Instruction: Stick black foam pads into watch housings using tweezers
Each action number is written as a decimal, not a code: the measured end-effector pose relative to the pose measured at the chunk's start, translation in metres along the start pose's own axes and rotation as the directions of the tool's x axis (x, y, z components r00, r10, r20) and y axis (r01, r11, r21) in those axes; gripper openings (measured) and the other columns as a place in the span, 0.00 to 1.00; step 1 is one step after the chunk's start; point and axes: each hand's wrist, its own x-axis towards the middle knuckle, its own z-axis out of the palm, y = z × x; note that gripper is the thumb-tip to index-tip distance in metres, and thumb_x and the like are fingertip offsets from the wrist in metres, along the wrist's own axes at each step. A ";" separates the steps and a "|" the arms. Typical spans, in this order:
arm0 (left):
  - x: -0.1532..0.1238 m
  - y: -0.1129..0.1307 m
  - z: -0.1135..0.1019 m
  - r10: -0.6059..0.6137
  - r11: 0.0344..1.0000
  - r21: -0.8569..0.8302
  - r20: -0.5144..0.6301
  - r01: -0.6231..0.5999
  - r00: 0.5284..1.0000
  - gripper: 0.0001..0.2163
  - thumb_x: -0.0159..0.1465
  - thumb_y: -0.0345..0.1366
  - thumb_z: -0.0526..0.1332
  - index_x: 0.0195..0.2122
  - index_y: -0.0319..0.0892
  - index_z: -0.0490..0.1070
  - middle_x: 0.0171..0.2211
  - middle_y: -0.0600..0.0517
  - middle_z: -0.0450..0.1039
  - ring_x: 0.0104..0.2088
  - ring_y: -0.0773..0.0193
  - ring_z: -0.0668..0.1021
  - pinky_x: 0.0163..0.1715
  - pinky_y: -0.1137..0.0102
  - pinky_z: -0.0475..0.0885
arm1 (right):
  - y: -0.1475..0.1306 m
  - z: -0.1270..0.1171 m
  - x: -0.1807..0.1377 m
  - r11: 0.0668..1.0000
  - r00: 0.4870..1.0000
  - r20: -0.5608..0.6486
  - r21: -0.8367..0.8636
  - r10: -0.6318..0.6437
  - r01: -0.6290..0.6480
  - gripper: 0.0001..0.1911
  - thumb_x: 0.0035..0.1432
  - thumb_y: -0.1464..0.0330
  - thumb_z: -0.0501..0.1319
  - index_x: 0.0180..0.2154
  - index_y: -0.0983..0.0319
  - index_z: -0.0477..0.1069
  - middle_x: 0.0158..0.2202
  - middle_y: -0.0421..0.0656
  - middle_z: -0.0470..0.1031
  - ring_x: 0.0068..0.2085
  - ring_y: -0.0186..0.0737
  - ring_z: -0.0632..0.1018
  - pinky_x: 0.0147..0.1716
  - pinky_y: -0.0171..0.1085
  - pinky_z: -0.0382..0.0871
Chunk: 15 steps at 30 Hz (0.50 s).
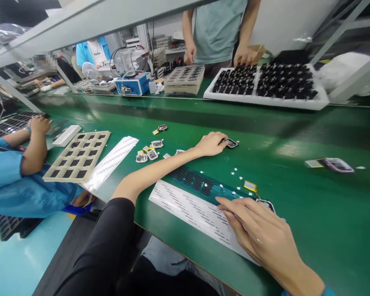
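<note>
My left hand (210, 144) reaches out over the green belt (296, 135) and its fingers rest on a small dark square watch case (230, 143). My right hand (259, 234) lies near the front edge, fingers spread on a white label sheet (188, 209) and a strip of dark stickers (194, 181). A second case (267, 203) with a yellow battery (250, 186) lies just past its fingertips. Several more small cases (149, 152) sit to the left of my forearm.
A tan tray with square pockets (78, 154) and a white strip (111, 162) lie at left beside a person in a blue smock. Across the belt a person in a grey-green shirt stands at white trays of black parts (265, 82). Another case (337, 164) lies at right.
</note>
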 end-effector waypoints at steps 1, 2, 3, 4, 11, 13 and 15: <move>0.001 -0.001 0.001 -0.028 1.000 -0.014 -0.015 0.028 0.999 0.18 0.78 0.37 0.53 0.62 0.40 0.75 0.66 0.42 0.73 0.67 0.52 0.72 0.67 0.59 0.68 | 0.000 0.000 0.001 1.000 1.000 0.001 -0.009 -0.004 0.004 0.10 0.81 0.74 0.53 0.53 0.63 0.72 0.34 0.43 0.79 0.34 0.40 0.80 0.33 0.38 0.72; 0.002 0.000 0.001 -0.056 0.998 -0.027 -0.027 0.055 0.998 0.17 0.77 0.39 0.55 0.60 0.39 0.76 0.65 0.42 0.73 0.67 0.50 0.71 0.67 0.59 0.68 | 0.000 0.000 0.001 1.000 1.000 0.002 -0.015 -0.010 0.010 0.10 0.81 0.74 0.52 0.52 0.64 0.72 0.34 0.43 0.79 0.34 0.41 0.80 0.33 0.38 0.72; 0.003 0.000 0.002 -0.081 0.996 -0.040 -0.037 0.080 0.996 0.17 0.77 0.40 0.56 0.57 0.38 0.78 0.65 0.41 0.74 0.67 0.49 0.71 0.67 0.58 0.68 | 0.000 0.001 0.001 1.000 1.000 0.002 -0.016 -0.016 0.016 0.10 0.81 0.73 0.52 0.52 0.64 0.72 0.34 0.43 0.79 0.34 0.41 0.80 0.32 0.38 0.71; 0.003 0.002 0.002 -0.104 0.993 -0.054 -0.045 0.101 0.994 0.17 0.76 0.41 0.56 0.55 0.38 0.79 0.64 0.41 0.74 0.67 0.48 0.71 0.67 0.57 0.69 | 0.000 0.002 0.001 1.000 1.000 0.002 -0.014 -0.018 0.018 0.10 0.81 0.73 0.52 0.52 0.64 0.73 0.34 0.43 0.79 0.34 0.41 0.80 0.32 0.38 0.71; 0.002 0.010 0.001 -0.141 0.979 -0.161 -0.077 0.127 0.987 0.14 0.71 0.41 0.64 0.52 0.40 0.81 0.64 0.39 0.73 0.67 0.43 0.71 0.68 0.49 0.69 | 0.002 0.007 -0.002 0.998 1.000 0.013 0.056 0.009 -0.009 0.12 0.77 0.73 0.56 0.56 0.60 0.74 0.36 0.41 0.80 0.34 0.42 0.81 0.33 0.41 0.74; 0.001 0.013 -0.002 -0.115 0.973 -0.206 -0.068 0.099 0.991 0.11 0.67 0.38 0.69 0.47 0.40 0.83 0.60 0.40 0.77 0.65 0.42 0.75 0.65 0.50 0.72 | 0.004 0.007 -0.005 0.997 1.000 0.025 0.071 0.001 -0.003 0.12 0.77 0.72 0.57 0.56 0.59 0.75 0.37 0.41 0.81 0.34 0.43 0.82 0.33 0.42 0.75; 0.001 0.016 -0.005 -0.081 0.961 -0.267 -0.053 0.064 0.995 0.04 0.62 0.33 0.73 0.38 0.42 0.83 0.50 0.46 0.82 0.58 0.45 0.81 0.58 0.56 0.79 | 0.009 0.010 -0.012 0.996 1.000 0.028 0.089 -0.004 0.001 0.11 0.77 0.71 0.57 0.54 0.58 0.76 0.38 0.41 0.81 0.34 0.44 0.83 0.33 0.44 0.76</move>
